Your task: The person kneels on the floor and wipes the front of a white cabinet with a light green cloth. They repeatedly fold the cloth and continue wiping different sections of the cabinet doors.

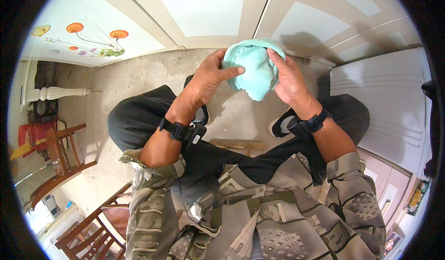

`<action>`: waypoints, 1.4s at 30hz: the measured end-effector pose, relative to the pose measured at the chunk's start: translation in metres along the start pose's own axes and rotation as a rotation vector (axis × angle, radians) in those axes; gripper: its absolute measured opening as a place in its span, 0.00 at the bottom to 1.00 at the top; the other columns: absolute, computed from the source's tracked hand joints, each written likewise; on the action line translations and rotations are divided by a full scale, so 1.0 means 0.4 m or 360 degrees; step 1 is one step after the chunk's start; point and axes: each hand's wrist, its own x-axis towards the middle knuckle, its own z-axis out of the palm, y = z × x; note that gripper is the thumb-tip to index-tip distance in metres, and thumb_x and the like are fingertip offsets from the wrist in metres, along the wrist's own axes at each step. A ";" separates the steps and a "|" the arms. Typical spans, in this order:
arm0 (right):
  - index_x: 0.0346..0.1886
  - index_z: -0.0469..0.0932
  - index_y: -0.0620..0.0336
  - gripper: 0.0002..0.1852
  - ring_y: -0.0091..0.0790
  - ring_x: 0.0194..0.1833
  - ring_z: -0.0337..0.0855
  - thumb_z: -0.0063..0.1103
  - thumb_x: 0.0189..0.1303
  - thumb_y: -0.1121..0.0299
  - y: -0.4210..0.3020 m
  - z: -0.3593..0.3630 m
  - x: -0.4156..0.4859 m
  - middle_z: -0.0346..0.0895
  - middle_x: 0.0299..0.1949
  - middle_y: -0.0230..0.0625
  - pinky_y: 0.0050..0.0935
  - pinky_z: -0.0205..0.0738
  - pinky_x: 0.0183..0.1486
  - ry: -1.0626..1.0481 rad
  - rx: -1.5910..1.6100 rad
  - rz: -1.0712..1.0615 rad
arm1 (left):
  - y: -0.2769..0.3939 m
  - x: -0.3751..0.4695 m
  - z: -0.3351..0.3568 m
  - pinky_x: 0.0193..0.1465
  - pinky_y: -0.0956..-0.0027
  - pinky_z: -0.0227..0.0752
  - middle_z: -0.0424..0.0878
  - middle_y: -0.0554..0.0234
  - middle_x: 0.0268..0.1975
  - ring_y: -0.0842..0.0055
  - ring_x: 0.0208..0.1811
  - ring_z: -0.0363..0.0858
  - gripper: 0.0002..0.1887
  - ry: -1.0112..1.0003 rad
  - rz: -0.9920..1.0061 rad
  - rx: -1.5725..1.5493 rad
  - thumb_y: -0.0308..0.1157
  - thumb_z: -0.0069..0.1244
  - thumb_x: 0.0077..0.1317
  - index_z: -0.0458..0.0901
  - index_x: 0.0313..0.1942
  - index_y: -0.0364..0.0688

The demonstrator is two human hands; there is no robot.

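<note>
A bunched mint-green cloth [255, 67] is held up between both hands, above the floor and in front of the cabinet doors. My left hand [215, 74] grips its left edge, thumb across the front and fingers behind. On the other side, my right hand [288, 75] holds the right edge, with the thumb near the cloth's folded upper rim. The lower corner of the cloth hangs loose. Whether anything lies inside the folds cannot be seen.
Beige panelled doors [215, 42] stand ahead, and a white ribbed panel [379, 86] is at the right. Wooden chairs [104, 221] stand at the left and lower left. Between my legs is part of a low wooden stool [240, 144], above the concrete floor [139, 68].
</note>
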 end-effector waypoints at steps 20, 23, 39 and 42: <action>0.71 0.81 0.51 0.27 0.30 0.64 0.86 0.70 0.78 0.47 -0.038 0.005 -0.003 0.87 0.63 0.27 0.44 0.80 0.70 -0.0213 0.0231 0.0619 | 0.036 -0.015 0.032 0.56 0.68 0.87 0.91 0.53 0.52 0.73 0.50 0.91 0.40 -0.0017 -0.0154 -0.0408 0.64 0.60 0.76 0.82 0.66 0.31; 0.69 0.83 0.51 0.26 0.28 0.62 0.86 0.71 0.77 0.47 -0.038 -0.002 0.002 0.87 0.63 0.26 0.43 0.81 0.69 -0.0207 -0.0055 0.0506 | 0.036 -0.018 0.029 0.51 0.68 0.88 0.91 0.49 0.50 0.72 0.47 0.91 0.43 0.0090 -0.0175 -0.0281 0.67 0.58 0.76 0.82 0.64 0.28; 0.74 0.80 0.60 0.26 0.28 0.61 0.87 0.60 0.85 0.53 0.013 -0.021 0.009 0.86 0.64 0.32 0.33 0.83 0.65 -0.0376 -0.0257 0.0509 | 0.046 -0.019 0.039 0.45 0.69 0.86 0.91 0.48 0.44 0.71 0.41 0.90 0.39 0.0116 -0.0152 -0.0216 0.62 0.54 0.81 0.86 0.57 0.25; 0.75 0.80 0.59 0.26 0.29 0.65 0.84 0.58 0.86 0.51 -0.001 0.008 -0.009 0.85 0.66 0.33 0.36 0.80 0.68 -0.0073 -0.0515 0.0160 | 0.044 -0.012 0.042 0.46 0.68 0.85 0.91 0.50 0.43 0.70 0.42 0.90 0.35 0.0279 -0.0132 -0.0348 0.59 0.50 0.84 0.86 0.56 0.26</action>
